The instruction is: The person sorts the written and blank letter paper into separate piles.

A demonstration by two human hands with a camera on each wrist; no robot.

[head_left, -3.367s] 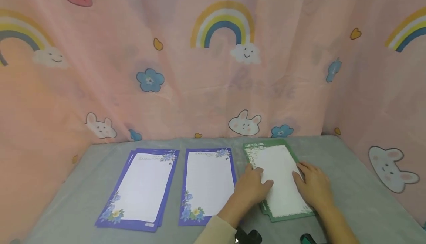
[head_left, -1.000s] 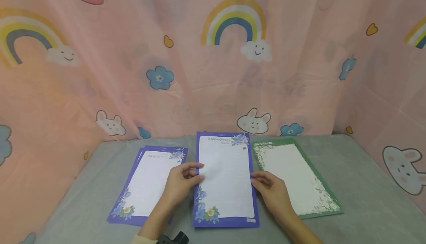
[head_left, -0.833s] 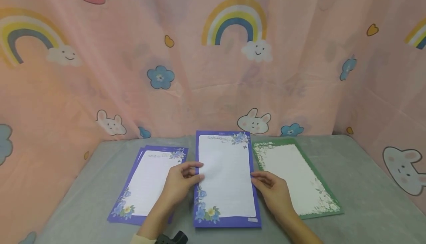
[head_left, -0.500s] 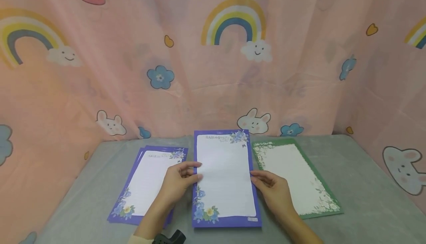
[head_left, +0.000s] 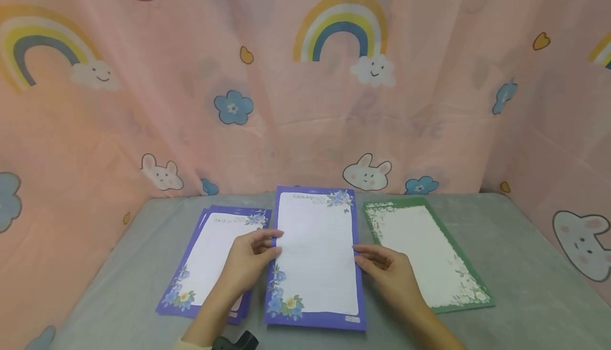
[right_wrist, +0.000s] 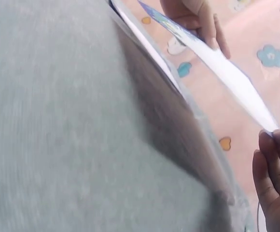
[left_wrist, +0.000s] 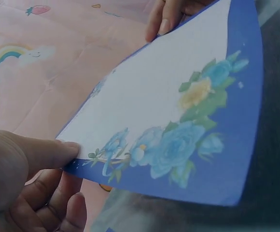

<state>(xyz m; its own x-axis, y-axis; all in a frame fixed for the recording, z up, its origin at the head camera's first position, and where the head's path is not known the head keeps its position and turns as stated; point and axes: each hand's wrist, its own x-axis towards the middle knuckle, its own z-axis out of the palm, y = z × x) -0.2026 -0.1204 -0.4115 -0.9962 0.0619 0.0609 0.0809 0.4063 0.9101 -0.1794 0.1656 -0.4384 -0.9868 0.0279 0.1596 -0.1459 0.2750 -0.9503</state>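
Observation:
A purple-bordered sheet of letter paper (head_left: 317, 254), printed with blue flowers, is held above the grey table by both hands. My left hand (head_left: 245, 262) pinches its left edge, thumb on the face and fingers behind. On the opposite edge, my right hand (head_left: 389, 273) pinches with thumb and index finger. The left wrist view shows the paper (left_wrist: 164, 96) slightly bowed, its flowered corner near the camera. In the right wrist view the paper (right_wrist: 227, 77) appears nearly edge-on, with a gap between it and the table (right_wrist: 82, 121).
To the left lies a slightly fanned stack of matching purple letter paper (head_left: 210, 265), partly covered by my left forearm. Green-bordered letter paper (head_left: 425, 254) with white flowers lies on the right. A pink printed curtain (head_left: 305, 122) closes off the back and sides.
Earlier both hands were on the green-bordered paper at the right; they have since let it go and lifted the middle purple sheet. Over the last half second that sheet has shifted slightly left.

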